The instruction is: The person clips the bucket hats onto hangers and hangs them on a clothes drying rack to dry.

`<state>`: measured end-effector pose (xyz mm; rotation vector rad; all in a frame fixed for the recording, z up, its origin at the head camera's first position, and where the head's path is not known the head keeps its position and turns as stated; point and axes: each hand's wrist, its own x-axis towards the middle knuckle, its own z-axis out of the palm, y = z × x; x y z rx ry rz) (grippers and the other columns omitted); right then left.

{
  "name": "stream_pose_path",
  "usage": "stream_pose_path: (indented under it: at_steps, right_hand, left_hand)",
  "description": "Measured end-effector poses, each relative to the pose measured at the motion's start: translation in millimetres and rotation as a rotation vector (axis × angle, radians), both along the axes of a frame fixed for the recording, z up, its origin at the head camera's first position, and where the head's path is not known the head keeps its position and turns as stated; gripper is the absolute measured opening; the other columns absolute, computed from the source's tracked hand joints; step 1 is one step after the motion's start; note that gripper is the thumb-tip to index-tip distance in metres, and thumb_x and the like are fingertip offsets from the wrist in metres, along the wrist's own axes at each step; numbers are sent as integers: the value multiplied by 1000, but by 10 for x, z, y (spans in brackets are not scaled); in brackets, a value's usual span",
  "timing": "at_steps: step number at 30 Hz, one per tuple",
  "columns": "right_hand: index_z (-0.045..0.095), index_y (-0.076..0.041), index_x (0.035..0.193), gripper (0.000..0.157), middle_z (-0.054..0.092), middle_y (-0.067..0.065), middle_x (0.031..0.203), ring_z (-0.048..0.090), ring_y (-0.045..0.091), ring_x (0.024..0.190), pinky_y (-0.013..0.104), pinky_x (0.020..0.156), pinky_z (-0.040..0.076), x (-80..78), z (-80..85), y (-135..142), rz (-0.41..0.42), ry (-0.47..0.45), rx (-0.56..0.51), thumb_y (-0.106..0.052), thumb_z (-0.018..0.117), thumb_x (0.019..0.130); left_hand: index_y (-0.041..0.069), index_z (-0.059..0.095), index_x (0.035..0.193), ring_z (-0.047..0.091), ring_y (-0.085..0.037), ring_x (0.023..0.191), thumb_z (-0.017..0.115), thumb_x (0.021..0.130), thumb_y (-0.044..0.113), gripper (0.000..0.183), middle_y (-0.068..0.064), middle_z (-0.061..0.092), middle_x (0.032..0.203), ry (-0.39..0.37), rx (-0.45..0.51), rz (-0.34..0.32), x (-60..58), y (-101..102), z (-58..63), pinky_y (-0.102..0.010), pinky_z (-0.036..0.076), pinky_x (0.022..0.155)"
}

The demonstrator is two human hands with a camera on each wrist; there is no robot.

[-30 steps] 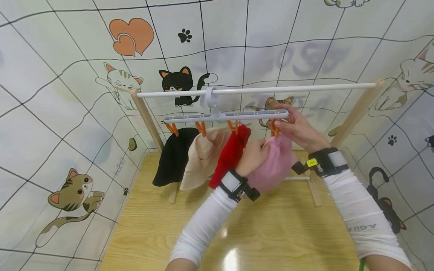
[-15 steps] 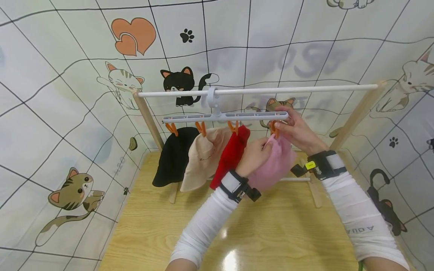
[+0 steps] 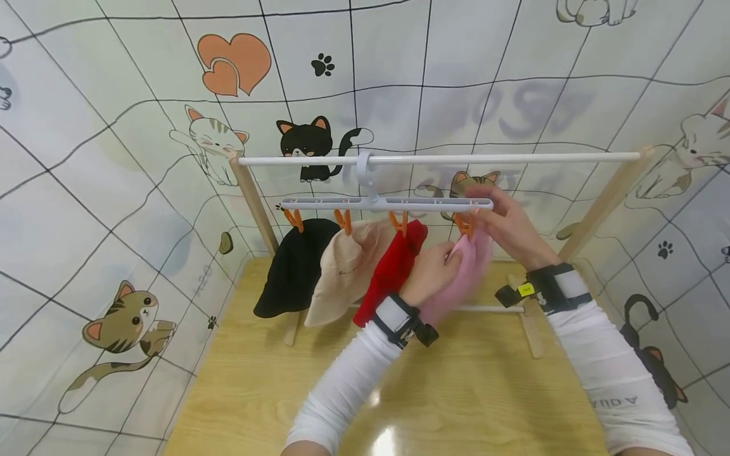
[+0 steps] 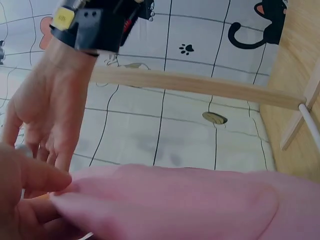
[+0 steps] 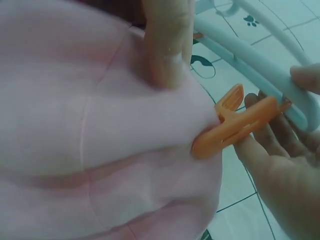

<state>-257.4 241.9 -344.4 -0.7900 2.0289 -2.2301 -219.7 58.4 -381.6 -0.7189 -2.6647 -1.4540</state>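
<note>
cat-print sheeting walls a wooden table [image 3: 467, 405]; nearest, the left hand [image 3: 429, 273] pinches the pink hat [image 3: 456, 285] at its top edge, beside the orange clip [image 5: 235, 127] that bites it; the right hand [image 3: 507, 221] grips the hanger bar [image 3: 388, 203]; soft, light fabric, best held near the clip; beyond hang the red, beige and black hats
</note>
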Motion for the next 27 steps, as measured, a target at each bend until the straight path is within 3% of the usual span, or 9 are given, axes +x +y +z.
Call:
stream_pose_path:
  at_steps: [7,12,17,20,22,27]
  right_hand:
    - [55,2,126,32,56,7,115,56,16,104,19,90,44,-4,27,-22,-164,-4,119,-10,59,96]
    - [57,-2,126,33,62,3,111,55,16,105,26,91,39,-36,20,23,-230,7,257,-15,60,96]
    - [59,-6,128,37,62,2,114,51,18,110,40,95,31,-41,23,91,-260,-16,341,-23,63,95]
    - [58,-8,129,39,63,1,114,51,18,111,44,98,29,-48,20,141,-271,-36,353,-26,64,94]
    - [58,-7,129,39,63,0,113,51,17,110,43,97,30,-59,11,176,-275,-39,347,-25,64,94]
    - [57,-6,130,40,63,-1,110,54,15,107,30,93,40,-76,15,250,-291,-31,378,-25,62,95]
  left_hand:
    - [3,62,115,48,-17,45,56,97,15,23,-4,48,57,-37,-33,-15,-13,-91,9,-22,36,40]
    - [5,58,126,52,-13,47,57,97,15,31,-1,53,59,-36,-75,-33,15,-199,46,-22,43,43]
    - [6,63,117,56,-11,51,56,96,16,24,0,60,65,-1,-101,-26,61,-303,115,-24,47,47]
    - [6,66,108,58,-9,62,57,95,16,19,0,66,78,74,-144,-16,73,-358,145,-20,46,56]
    - [6,68,104,56,-8,66,59,94,15,17,0,66,82,131,-169,-12,77,-395,150,-18,44,59]
    - [6,68,100,50,-10,56,59,94,14,14,2,57,66,187,-203,-10,129,-530,148,-19,40,51]
